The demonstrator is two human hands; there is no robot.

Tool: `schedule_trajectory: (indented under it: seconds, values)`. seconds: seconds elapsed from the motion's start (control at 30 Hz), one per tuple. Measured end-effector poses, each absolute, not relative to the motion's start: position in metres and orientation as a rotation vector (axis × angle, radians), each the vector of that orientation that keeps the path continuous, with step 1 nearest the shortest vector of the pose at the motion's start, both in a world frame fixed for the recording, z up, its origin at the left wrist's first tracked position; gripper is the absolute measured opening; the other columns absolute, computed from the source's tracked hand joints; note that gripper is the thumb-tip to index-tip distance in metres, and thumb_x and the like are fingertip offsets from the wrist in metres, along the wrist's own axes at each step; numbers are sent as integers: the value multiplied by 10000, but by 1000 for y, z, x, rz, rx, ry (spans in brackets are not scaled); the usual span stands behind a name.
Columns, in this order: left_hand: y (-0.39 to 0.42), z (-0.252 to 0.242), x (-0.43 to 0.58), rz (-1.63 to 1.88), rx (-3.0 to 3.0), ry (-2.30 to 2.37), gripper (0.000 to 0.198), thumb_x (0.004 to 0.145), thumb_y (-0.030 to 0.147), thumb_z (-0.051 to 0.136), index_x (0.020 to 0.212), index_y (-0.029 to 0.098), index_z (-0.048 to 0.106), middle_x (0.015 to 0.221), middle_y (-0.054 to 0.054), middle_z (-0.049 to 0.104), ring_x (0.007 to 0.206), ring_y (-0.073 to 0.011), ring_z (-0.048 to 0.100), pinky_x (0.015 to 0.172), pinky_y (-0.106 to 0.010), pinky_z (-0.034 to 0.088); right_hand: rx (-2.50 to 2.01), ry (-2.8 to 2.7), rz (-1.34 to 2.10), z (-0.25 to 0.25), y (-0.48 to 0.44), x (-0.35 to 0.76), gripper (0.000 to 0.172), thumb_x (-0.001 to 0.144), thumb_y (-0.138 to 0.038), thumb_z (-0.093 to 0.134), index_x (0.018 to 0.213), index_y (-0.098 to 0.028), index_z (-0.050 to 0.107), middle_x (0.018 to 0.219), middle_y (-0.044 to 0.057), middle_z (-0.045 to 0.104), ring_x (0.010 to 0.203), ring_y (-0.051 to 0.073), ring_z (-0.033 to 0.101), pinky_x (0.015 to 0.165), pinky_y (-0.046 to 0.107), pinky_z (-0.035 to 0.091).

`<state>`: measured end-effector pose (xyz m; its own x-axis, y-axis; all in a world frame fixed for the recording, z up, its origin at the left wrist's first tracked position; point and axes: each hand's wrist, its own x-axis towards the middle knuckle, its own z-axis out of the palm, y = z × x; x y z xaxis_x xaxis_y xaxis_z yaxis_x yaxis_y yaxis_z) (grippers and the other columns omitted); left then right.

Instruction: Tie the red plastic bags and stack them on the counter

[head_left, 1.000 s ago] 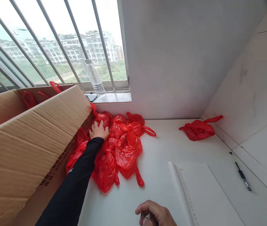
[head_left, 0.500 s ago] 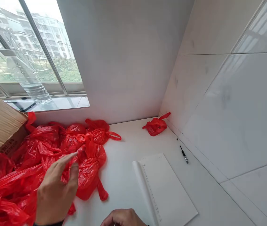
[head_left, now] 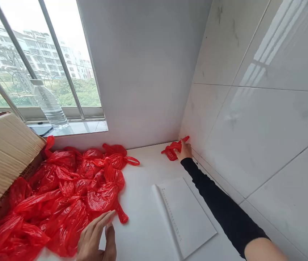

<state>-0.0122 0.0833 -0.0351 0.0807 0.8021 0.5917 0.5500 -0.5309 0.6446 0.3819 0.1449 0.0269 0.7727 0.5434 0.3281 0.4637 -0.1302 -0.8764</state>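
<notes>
Far out at the corner of the white table, my right hand (head_left: 185, 150) has its thumb and fingers around a small red plastic bag (head_left: 171, 149). The bag still rests on the table, and the fingers cover part of it. My left hand (head_left: 96, 239) is low in the view, thumb and fingers apart with nothing between them. It hovers by the near edge of a heap of knotted red plastic bags (head_left: 69, 195). What is inside the bags cannot be seen.
An open notebook (head_left: 188, 214) lies on the table (head_left: 140, 210) between my hands. A cardboard box (head_left: 9, 145) stands at the left. On the window sill is a clear water bottle (head_left: 52, 108). A tiled wall (head_left: 273, 145) bounds the right side.
My right hand has reached from the bottom middle to the small bag in the far corner, its black sleeve now hiding the pen. My left hand has moved lower and right, off the heap.
</notes>
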Motion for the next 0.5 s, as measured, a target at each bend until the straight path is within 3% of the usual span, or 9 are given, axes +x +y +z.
schedule_trajectory:
  seconds: [0.07, 0.13, 0.27, 0.33, 0.5]
  values:
    - [77, -31, 5, 1388, 1911, 1365, 267, 822, 377, 588, 1070, 346, 682, 1145, -63, 689, 1023, -324, 635, 561, -357, 497, -1786, -795, 124, 29, 150, 390, 311, 673, -130, 669, 984, -140, 664, 1065, 150, 631, 1107, 318, 578, 1002, 468, 428]
    - [75, -28, 22, 1324, 1696, 1340, 274, 795, 414, 621, 1037, 313, 699, 1109, -74, 710, 946, -309, 662, 471, -318, 450, -1776, -800, 161, 30, 153, 392, 146, 707, -159, 638, 852, -160, 649, 944, 111, 664, 1007, 290, 631, 937, 435, 475]
    - [84, -27, 48, 1203, 1313, 1147, 299, 744, 436, 707, 967, 240, 732, 978, -88, 740, 939, -284, 685, 807, -386, 546, -1656, -820, 231, 39, 150, 379, 146, 792, -298, 573, 855, -172, 612, 759, 42, 652, 732, 221, 683, 711, 366, 560]
    - [90, -31, 53, 1139, 1156, 1006, 387, 716, 469, 751, 997, 204, 732, 961, -101, 736, 917, -281, 691, 868, -423, 546, -1557, -845, 279, 47, 143, 366, 194, 804, -352, 569, 879, -176, 602, 708, 10, 623, 653, 189, 671, 632, 338, 576]
    - [88, -40, 53, 940, 787, 726, 565, 749, 466, 775, 1232, 205, 638, 1257, -153, 651, 1161, -325, 634, 962, -484, 543, -1279, -927, 445, 72, 102, 312, 281, 813, -453, 631, 920, -194, 614, 744, -2, 601, 692, 162, 656, 623, 323, 609]
